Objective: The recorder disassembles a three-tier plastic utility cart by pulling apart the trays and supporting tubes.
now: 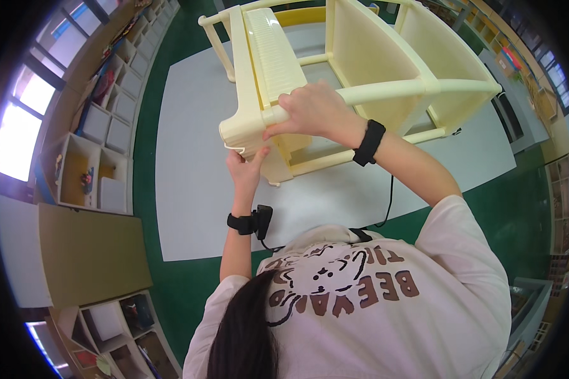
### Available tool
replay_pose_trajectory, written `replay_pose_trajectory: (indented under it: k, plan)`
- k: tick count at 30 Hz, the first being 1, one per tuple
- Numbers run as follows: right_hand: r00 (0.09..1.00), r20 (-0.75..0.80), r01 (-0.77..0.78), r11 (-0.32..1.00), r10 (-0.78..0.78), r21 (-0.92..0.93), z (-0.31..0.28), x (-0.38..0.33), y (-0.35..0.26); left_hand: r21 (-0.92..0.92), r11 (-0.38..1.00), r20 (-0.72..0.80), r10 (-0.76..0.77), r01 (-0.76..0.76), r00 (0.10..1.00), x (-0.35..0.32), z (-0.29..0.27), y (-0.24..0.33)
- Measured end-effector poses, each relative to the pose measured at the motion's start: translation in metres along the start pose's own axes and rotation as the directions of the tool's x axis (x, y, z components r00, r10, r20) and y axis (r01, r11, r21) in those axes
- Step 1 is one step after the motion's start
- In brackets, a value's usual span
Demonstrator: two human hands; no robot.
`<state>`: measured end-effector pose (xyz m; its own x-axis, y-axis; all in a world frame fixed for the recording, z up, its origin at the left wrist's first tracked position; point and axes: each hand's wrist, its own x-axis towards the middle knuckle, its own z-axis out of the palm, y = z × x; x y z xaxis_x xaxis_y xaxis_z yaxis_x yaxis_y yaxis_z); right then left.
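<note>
Both forearms [417, 161] angled forward and inward, right fingers [291, 105] curled downward, left fingers [235, 158] bent, set lower

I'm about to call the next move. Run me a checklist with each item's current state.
1. Right hand closed over the cream rail: ok.
2. Left hand at the near end of the cream end piece: ok.
3. Cream frame resting on the white surface: ok.
4. Left wristband clear of the frame: ok.
5. Rail fully seated in the end piece: cannot tell; the right hand covers much of the joint.
</note>
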<state>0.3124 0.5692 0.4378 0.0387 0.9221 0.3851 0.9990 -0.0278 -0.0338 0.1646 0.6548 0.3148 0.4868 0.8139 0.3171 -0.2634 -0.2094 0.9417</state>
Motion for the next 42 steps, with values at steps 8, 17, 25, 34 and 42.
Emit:
replay_pose_trajectory:
  k: [8, 17, 25, 34, 42]
  plan:
    - [0.999, -0.041, -0.013, 0.999, 0.015, 0.052, 0.0, -0.001, 0.001, -0.037, 0.999, -0.034, -0.007, 0.005, 0.999, 0.0, 0.004, 0.008]
    - [0.989, -0.11, 0.106, 0.993, -0.1, 0.053, 0.008, -0.003, 0.006, -0.06, 0.998, -0.036, -0.002, 0.0, 0.999, -0.005, 0.007, 0.002]
    - [0.998, -0.07, 0.001, 1.0, -0.001, 0.006, -0.006, -0.004, -0.001, -0.047, 0.999, -0.041, -0.017, 0.015, 0.999, -0.005, 0.002, 0.005]
    - [0.998, -0.04, 0.046, 0.999, -0.046, 0.007, -0.005, -0.012, 0.001, -0.076, 0.994, -0.042, -0.084, 0.081, 0.996, -0.012, 0.004, 0.009]
    - [0.6, -0.495, 0.527, 0.776, -0.629, -0.347, 0.042, -0.062, -0.011, -0.07, 0.997, -0.085, -0.027, 0.021, 0.996, -0.016, -0.002, 0.009]
